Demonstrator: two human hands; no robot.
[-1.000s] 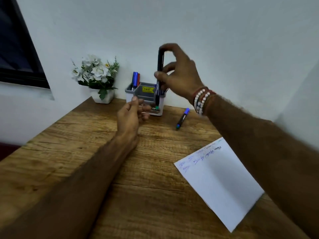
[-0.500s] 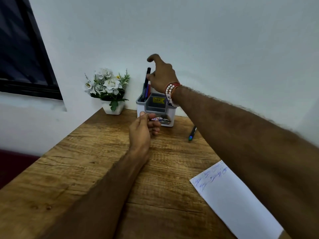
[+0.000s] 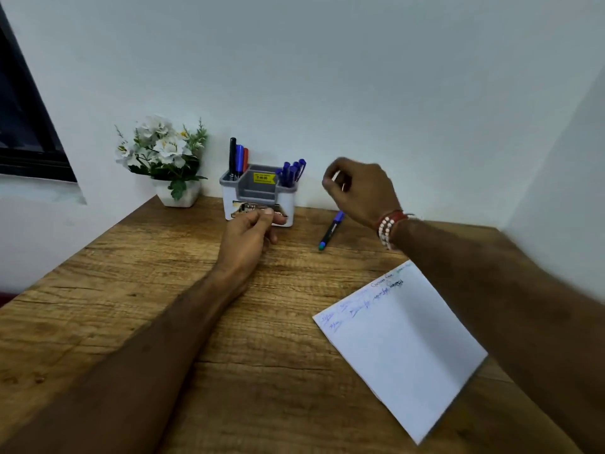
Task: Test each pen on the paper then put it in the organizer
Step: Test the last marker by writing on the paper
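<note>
Between pens, with right hand (image 3: 360,191) empty and slack, left hand (image 3: 250,235) loosely curled against organizer (image 3: 258,196); next likely grab loose pen (image 3: 331,230) for paper (image 3: 409,348).

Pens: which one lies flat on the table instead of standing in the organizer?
The blue-capped pen right of the organizer; all others stand upright inside.

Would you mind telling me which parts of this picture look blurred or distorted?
Head view: the right hand and its forearm are smeared by motion blur; the left hand, organizer and paper look fairly sharp; wide-angle distortion slants the wall corner at right; lighting is soft, without glare.
</note>
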